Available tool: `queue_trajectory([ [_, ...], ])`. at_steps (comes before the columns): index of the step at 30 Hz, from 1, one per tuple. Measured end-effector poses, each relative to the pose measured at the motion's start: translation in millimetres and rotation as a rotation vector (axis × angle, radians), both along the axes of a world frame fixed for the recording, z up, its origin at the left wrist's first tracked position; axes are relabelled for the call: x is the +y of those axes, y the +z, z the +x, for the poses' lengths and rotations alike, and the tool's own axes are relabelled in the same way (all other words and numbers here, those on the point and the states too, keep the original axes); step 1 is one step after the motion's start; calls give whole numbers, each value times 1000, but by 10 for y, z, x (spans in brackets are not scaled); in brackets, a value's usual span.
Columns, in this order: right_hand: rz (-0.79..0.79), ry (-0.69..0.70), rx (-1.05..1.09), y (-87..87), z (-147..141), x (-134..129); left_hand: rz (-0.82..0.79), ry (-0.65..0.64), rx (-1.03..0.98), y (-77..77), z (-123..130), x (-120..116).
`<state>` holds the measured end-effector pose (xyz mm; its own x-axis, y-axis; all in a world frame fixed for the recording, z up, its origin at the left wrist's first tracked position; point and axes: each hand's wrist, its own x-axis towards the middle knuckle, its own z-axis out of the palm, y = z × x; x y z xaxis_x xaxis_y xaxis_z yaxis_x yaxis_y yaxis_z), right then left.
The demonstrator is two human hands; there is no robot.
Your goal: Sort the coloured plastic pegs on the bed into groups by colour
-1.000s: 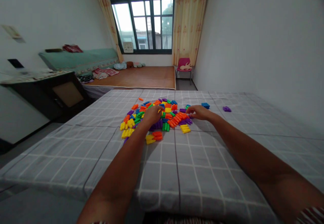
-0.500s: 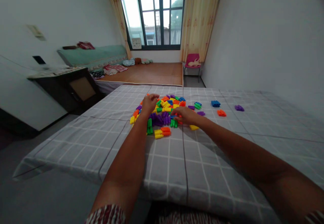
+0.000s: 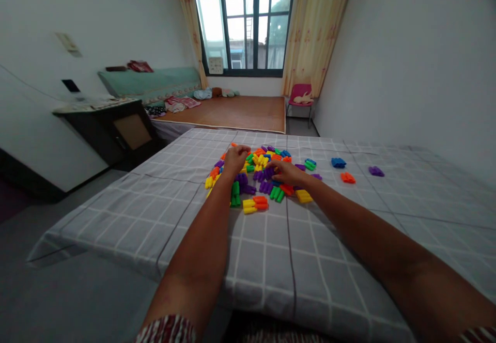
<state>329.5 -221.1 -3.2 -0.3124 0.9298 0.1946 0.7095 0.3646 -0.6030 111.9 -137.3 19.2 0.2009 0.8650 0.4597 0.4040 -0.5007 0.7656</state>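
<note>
A pile of small plastic building blocks [image 3: 260, 161] in purple, yellow, green, orange and blue lies on the checked cloth. Over its left side is my left hand [image 3: 236, 159], fingers loosely bent and apart, with nothing visible in them. My right hand [image 3: 289, 171] reaches into the pile from the right, its fingers closed around a purple block [image 3: 269, 172]. Just below that hand lie a green block [image 3: 277, 194] and a yellow block [image 3: 304, 196]. A joined yellow and orange piece [image 3: 255, 204] sits at the near edge. My left wrist hides part of the pile.
To the right, apart from the pile, are a blue block [image 3: 338, 162], an orange block [image 3: 347, 177] and a purple block [image 3: 376, 171]. The checked cloth [image 3: 155, 214] hangs over the table's front edge. Beyond stand a bed [image 3: 248, 113] and a pink chair [image 3: 301, 94].
The view has swung slightly left. Purple blocks near the middle of the pile have shifted, and my right fingers have closed on one. My left hand stays over the pile's left side.
</note>
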Motion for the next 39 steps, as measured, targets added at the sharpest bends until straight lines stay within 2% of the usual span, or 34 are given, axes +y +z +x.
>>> queue_trajectory([
  [2, -47, 24, 184, 3, 106, -12, -34, -78, -7, 17, 59, -48],
  [6, -87, 28, 472, 71, 208, -58, -149, -426, -10, 40, 282, -241],
  [8, -51, -4, 555, 106, 235, -78, -146, -521, 7, 28, 405, -338],
  [11, -2, -40, 640, 119, 265, -110, -104, -498, 12, -17, 535, -416],
  [16, -121, -62, 798, 73, 310, -173, -22, -493, 68, -122, 610, -433],
  [20, -73, -68, 599, 93, 352, -183, 101, -477, 191, -196, 628, -454],
  [23, -27, -35, 451, 147, 398, -194, 256, -443, 325, -212, 639, -485],
  [26, 3, -52, 412, 193, 471, -232, 390, -407, 421, -195, 652, -541],
  [29, 28, -86, 402, 247, 631, -273, 438, -402, 471, -182, 665, -591],
  [32, 64, -141, 393, 341, 1026, -320, 421, -386, 503, -185, 663, -604],
  [35, 129, -308, 378, 391, 1768, -446, 379, -392, 524, -189, 647, -594],
  [37, 251, -673, 299, 323, 2389, -602, 354, -410, 531, -188, 640, -589],
  [39, 281, -955, 197, 158, 2976, -793, 335, -433, 544, -188, 643, -591],
])
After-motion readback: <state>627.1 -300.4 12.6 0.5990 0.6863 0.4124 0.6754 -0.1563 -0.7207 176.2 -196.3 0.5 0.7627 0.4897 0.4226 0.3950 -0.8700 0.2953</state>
